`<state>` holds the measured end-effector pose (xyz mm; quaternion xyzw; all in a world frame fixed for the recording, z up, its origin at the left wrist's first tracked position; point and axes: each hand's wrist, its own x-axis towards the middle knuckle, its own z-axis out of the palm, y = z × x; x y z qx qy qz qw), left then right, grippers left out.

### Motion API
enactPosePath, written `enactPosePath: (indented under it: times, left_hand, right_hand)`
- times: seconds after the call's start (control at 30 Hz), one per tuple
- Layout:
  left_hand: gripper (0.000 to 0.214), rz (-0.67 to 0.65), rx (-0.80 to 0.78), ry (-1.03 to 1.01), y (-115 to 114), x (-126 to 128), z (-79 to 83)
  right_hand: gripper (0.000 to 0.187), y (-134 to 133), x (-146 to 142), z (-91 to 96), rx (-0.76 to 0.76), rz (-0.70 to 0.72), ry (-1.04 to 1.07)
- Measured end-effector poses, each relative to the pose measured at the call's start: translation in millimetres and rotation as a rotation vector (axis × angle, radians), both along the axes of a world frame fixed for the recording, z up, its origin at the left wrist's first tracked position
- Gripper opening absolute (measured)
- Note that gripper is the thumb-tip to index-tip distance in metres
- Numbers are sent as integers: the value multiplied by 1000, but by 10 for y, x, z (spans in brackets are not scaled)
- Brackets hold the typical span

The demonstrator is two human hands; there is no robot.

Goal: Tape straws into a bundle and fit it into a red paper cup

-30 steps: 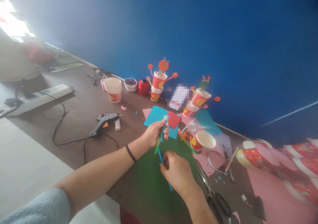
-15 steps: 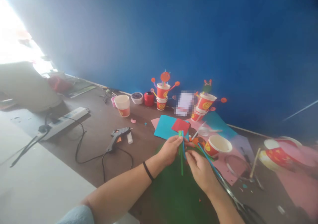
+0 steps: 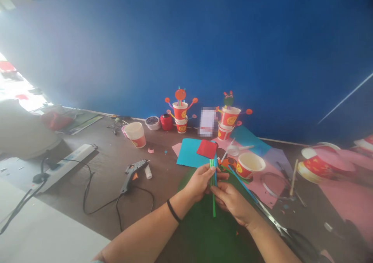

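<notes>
My left hand [image 3: 201, 182], with a black band on its wrist, pinches a small bundle of straws near the top ends. The bundle has green straws [image 3: 214, 208] and a blue straw [image 3: 216, 177], held side by side and upright. Just below, my right hand [image 3: 234, 202] closes its thumb and fingers on the same bundle. One green end sticks out beneath the fingers. Under both hands lies a dark green sheet [image 3: 201, 232]. A red paper square [image 3: 207, 149] rests on a turquoise sheet [image 3: 186, 154] just beyond the straw tops.
A glue gun [image 3: 132, 175] with its cord and a power strip [image 3: 70, 165] lie left. Scissors [image 3: 272, 218] and another blue straw [image 3: 241, 183] are beside my right forearm. Paper cups [image 3: 250, 163] and two cup figures [image 3: 180, 111] stand further back.
My right hand has moved left and closed in on the bundle below my left hand. The blue straw, bent outward before, now lies along the green ones. The view has shifted slightly right.
</notes>
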<state>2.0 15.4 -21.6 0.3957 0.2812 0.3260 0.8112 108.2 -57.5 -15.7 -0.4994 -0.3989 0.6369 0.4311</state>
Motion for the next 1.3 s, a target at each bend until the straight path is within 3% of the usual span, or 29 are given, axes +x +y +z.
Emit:
enactPosePath:
  times: [0.17,0.33,0.47,0.67,0.9,1.07,1.2,1.3]
  left_hand:
    - [38,-71,-71,-94,28,-32,59]
    - [39,5,-132,-119,35,-26,68]
    - [27,94,-128,-128,51,-36,68]
    - [25,45,-128,-158,65,-55,52]
    - [36,7,-96,-94,41,-54,49]
    - [29,14,-136,-38,45,-20,-7]
    - [23,166,-145,-145,116,-21,-4]
    - [23,135,-113,-154,175,-50,-1]
  right_hand:
    - [37,-8,-8,43,-13,34,20]
    - [38,12,-15,2,-1,59,-58]
    - [35,26,-9,-51,6,65,-140]
    - [32,24,0,-76,64,99,-241]
    - [36,60,-12,-63,72,45,-162]
    - [37,85,-34,-58,82,-9,-192]
    - [24,54,41,33,194,-12,-441]
    - [30,-35,228,245,303,-165,-780]
